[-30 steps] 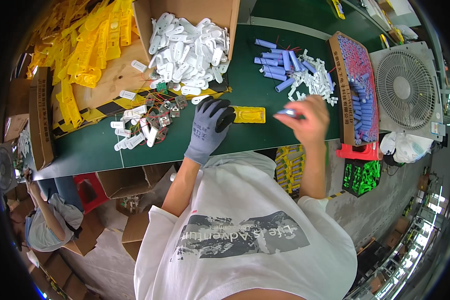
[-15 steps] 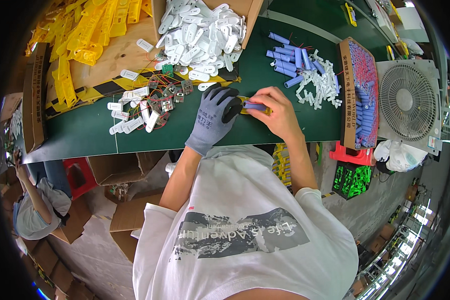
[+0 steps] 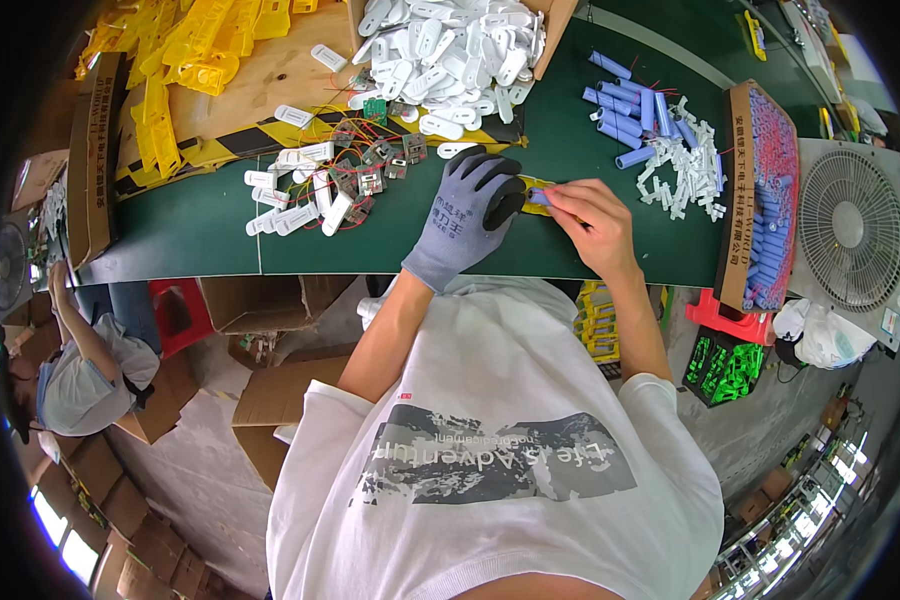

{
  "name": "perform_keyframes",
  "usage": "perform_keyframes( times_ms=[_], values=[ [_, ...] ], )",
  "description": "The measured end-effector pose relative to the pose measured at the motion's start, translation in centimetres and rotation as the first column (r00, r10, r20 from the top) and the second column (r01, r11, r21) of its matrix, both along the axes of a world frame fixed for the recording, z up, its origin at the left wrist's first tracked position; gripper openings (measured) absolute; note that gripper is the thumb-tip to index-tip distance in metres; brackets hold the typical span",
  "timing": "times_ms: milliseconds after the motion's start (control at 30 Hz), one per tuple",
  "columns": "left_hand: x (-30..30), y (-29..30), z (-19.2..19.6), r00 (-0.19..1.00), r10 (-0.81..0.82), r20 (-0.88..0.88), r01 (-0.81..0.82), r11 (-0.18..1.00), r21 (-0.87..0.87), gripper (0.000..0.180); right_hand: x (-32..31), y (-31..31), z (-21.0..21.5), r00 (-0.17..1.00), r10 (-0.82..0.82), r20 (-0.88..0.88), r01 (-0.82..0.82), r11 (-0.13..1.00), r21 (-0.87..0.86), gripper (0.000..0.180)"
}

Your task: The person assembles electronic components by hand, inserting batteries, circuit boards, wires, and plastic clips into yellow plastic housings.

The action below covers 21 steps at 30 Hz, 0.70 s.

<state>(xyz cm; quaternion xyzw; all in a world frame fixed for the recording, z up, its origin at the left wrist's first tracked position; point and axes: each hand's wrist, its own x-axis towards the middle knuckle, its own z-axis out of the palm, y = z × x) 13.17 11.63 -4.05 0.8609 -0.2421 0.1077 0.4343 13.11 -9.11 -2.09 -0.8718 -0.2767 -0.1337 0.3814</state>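
My left hand (image 3: 467, 208), in a grey glove with black fingertips, is closed round one end of a yellow plastic casing (image 3: 533, 183), most of which its fingers hide. From the right, my bare right hand (image 3: 602, 222) pinches a short blue cylindrical battery cell (image 3: 538, 197) between thumb and fingers. The cell lies at the casing, and its far part is hidden by the glove, so how deep it sits I cannot tell. Just beyond the glove lies a white oval plastic cover (image 3: 457, 150) on the green table (image 3: 390, 245).
White covers with red-wired circuit boards (image 3: 370, 180) lie left of my hands. A box of white covers (image 3: 450, 60) and yellow casings (image 3: 205, 50) are behind. To the right are loose blue cells (image 3: 620, 125), small white parts (image 3: 685, 175), a carton of cells (image 3: 770, 240) and a fan (image 3: 852, 230).
The whole view has shifted, so the table appears farther right. My right fingers have tilted round the cell, and less of the cell shows. Both hands remain together at the casing.
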Motion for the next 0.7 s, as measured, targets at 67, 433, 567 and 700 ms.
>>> perform_keyframes(
  times_ms=[67,433,567,700],
  values=[
    [0.1,0.0,0.0,1.0,-0.002,-0.002,0.002,1.0,-0.008,0.026,0.1,-0.1,-0.4,1.0,0.003,0.015,-0.003,1.0,-0.001,0.025],
    [0.1,0.0,0.5,1.0,-0.001,-0.005,0.001,1.0,0.02,0.035,0.1,-0.6,-1.4,0.998,0.035,0.043,-0.036,0.999,0.039,0.024],
    [0.0,0.1,0.1,0.997,0.001,0.071,-0.008,0.994,0.108,0.036,-0.5,-0.4,-1.0,1.0,0.016,0.003,-0.016,0.995,0.093,0.025],
    [-0.1,0.2,0.1,0.993,0.017,0.115,-0.032,0.992,0.125,0.034,0.4,-5.5,0.1,0.877,-0.452,-0.162,0.479,0.846,0.235,0.015]
  ],
)
